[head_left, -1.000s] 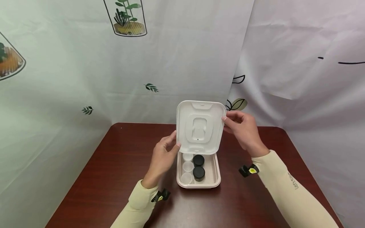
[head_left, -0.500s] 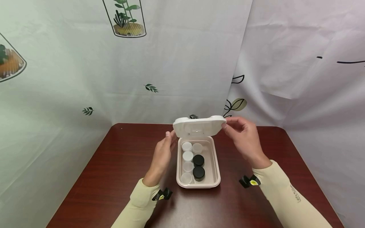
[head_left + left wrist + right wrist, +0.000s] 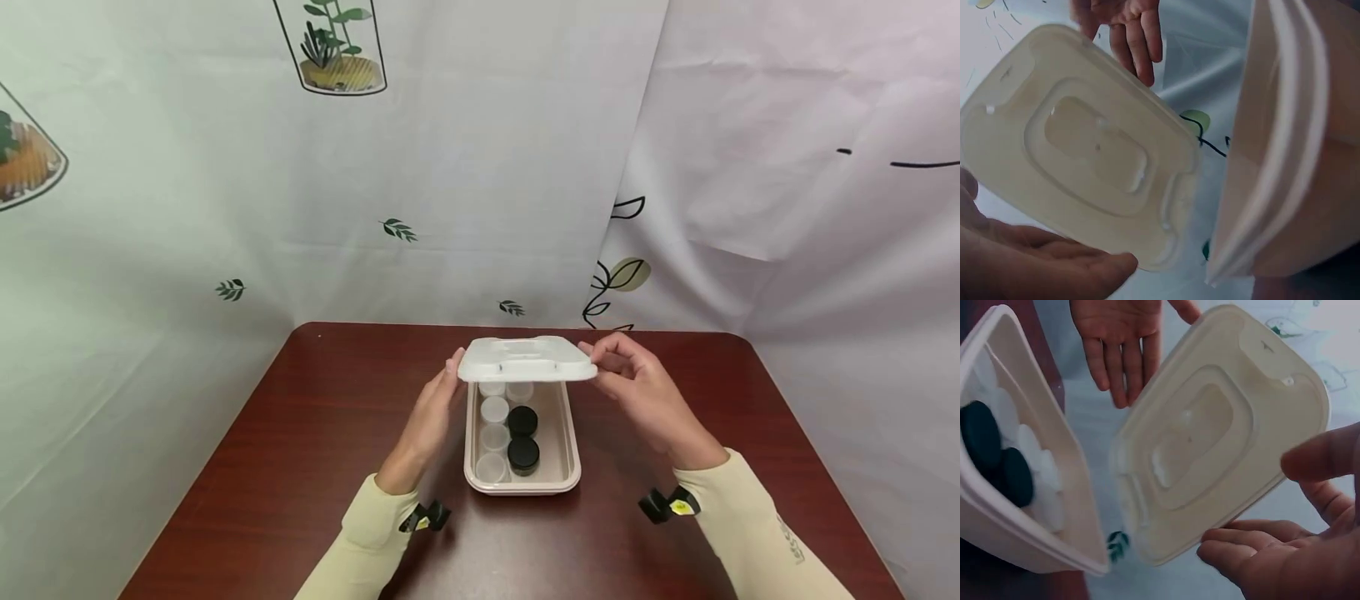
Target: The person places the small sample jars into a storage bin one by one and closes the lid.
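Observation:
A white plastic lid (image 3: 525,360) hangs tilted over the far end of a pale pinkish box (image 3: 558,475). My right hand (image 3: 637,385) pinches the lid's right edge between thumb and fingers. Along the opposite edge, my left hand (image 3: 431,414) touches the lid with its fingers mostly straight. The lid's recessed underside shows in both wrist views. Inside the box, two black-capped jars (image 3: 523,456) stand beside a column of small white and translucent round containers (image 3: 494,409). The lid hides part of the farthest ones.
The box rests on a dark red-brown wooden table (image 3: 360,400). A pale cloth backdrop (image 3: 480,167) with plant prints hangs behind the table's far edge and along both sides.
The lid has tipped over from nearly upright and come down toward the box's far end. My right hand has lowered with it; my left fingers have straightened along its edge.

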